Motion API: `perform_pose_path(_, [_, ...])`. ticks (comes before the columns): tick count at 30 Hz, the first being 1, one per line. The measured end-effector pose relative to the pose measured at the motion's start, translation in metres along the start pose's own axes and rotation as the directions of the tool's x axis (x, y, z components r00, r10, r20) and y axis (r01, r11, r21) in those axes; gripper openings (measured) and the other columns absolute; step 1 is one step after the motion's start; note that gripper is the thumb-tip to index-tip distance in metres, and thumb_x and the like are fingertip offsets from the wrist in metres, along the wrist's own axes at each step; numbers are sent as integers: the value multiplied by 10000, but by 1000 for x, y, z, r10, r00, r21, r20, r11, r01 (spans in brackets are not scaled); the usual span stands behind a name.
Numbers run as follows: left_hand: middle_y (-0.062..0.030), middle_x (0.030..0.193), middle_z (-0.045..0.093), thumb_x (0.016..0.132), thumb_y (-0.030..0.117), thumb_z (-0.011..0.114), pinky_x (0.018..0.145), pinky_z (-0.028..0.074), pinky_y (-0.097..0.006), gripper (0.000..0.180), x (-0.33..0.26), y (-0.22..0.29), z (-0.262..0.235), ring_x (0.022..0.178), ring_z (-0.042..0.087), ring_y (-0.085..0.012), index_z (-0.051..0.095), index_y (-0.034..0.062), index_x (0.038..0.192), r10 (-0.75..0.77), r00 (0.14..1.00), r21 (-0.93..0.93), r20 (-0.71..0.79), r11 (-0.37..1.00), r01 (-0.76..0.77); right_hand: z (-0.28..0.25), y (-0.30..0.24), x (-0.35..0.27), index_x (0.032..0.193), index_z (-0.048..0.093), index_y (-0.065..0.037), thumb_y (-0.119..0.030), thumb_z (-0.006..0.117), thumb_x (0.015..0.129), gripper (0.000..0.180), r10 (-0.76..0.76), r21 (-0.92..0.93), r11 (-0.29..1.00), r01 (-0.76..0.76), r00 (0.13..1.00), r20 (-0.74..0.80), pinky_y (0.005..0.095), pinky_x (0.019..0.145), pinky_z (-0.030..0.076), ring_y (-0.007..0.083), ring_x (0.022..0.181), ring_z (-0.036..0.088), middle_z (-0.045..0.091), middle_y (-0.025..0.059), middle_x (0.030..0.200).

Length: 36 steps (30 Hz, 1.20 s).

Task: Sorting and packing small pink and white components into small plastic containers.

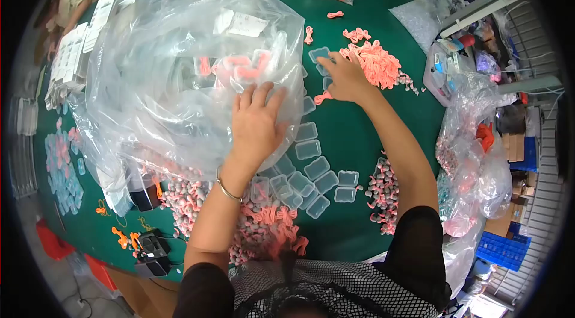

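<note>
Bag [179, 60], clear, white label on top; left hand [256, 123] flat on it, grip open; right hand [345, 78] pinching clear box [319, 54]

Packing workshop: green table [359, 138], bagged parts, small plastic cases [317, 168].

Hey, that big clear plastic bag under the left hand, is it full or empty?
Partly full. The clear plastic bag bulges, and small clear cases with pink pieces show through it beneath the left hand.

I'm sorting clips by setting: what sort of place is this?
Probably a small packing or assembly workshop. A green table holds rows of small clear plastic boxes, heaps of pink cords and a big clear plastic bag under the left hand. The right hand touches one box.
</note>
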<state>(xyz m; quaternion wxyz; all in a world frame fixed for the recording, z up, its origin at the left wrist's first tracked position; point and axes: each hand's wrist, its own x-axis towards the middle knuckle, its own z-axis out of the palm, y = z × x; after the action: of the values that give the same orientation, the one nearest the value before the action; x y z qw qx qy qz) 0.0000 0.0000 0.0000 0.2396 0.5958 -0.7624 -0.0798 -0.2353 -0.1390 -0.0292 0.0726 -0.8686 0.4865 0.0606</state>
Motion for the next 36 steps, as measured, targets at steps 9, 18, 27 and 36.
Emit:
perform_pose_path(9, [-105, 1283, 523, 676, 180, 773, 1012, 366, -461, 601, -2, 3, -5, 1218, 442, -364, 566, 126, 1237, 49, 999, 26, -5, 998, -49, 28, -12, -63, 1258, 557, -189, -255, 757, 691, 605, -41, 214, 974, 80, 983, -180, 521, 1011, 278, 308, 1167, 524, 473, 157, 1331])
perform_pose_path(18, [-108, 1207, 553, 749, 144, 692, 1015, 337, -534, 372, 5, 56, -15, 1230, 439, -359, 612, 94, 1108, 145, 986, 186, -87, 974, -127, 6, -24, -32, 1386, 417, -248, -196, 812, 664, 824, 108, 217, 970, -109, 994, 18, 476, 938, 375, 292, 1179, 492, 474, 107, 1288])
perform_pose_path(27, [-104, 986, 579, 825, 68, 578, 633, 552, -352, 191, -13, 86, 46, 937, 619, -278, 599, 44, 1014, 46, 960, -48, 275, 998, -34, 17, -12, -77, 1278, 525, -74, 69, 587, 745, 555, 208, 751, 646, 137, 915, -346, 273, 676, 466, 174, 806, 580, 560, 81, 879])
perform_pose_path(36, [-74, 968, 598, 791, 78, 610, 714, 544, -385, 106, 8, 83, 87, 928, 610, -259, 671, 101, 874, -94, 969, 174, 229, 983, 55, 35, -4, -180, 911, 644, -126, 90, 592, 638, 352, -122, 285, 918, 275, 881, -457, 452, 979, 344, 269, 1103, 538, 642, 25, 973])
